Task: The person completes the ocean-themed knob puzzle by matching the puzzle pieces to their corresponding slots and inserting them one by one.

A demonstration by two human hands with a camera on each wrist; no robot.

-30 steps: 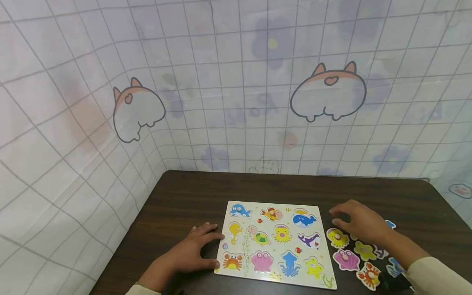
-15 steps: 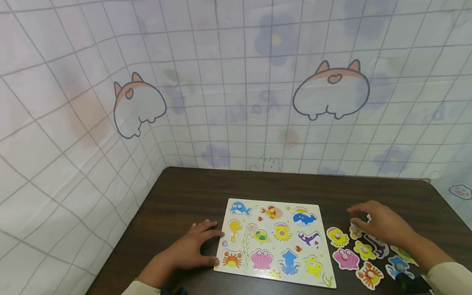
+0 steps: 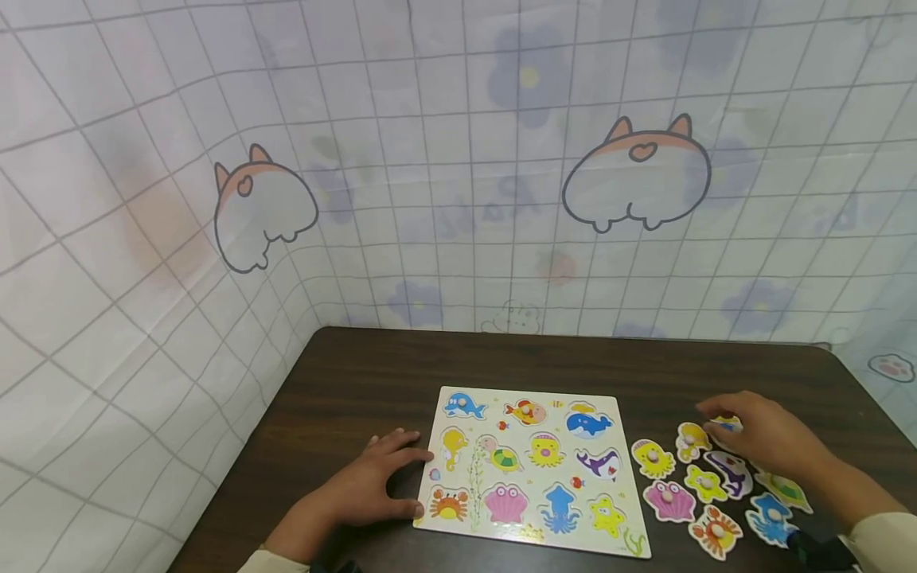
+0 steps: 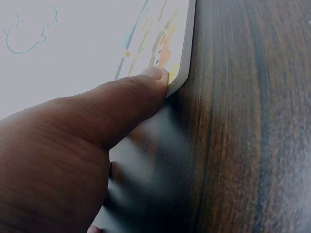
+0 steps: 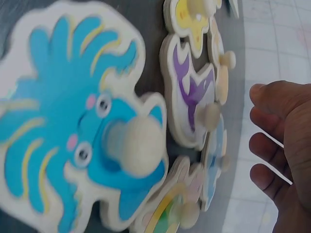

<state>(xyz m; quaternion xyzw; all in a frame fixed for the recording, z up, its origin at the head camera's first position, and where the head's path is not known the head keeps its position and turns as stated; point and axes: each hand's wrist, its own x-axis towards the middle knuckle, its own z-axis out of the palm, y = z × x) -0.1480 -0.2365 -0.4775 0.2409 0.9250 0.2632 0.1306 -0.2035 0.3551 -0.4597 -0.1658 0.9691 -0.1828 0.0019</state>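
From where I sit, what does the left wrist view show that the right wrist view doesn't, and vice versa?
Only left wrist: the left hand, its thumb on a corner of the board.
Only right wrist: the right hand, holding nothing, and the squid, purple whale, star and turtle pieces.
Both: the dark table.

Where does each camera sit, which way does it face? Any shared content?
Head: on the head, facing forward and down; board, table, loose pieces; left hand and right hand.
Left wrist: on that wrist, facing the board's corner; mostly left thumb.
Right wrist: on that wrist, facing loose pieces, blue squid nearest; part of the right hand.
Shared: blue squid, in head and right wrist.
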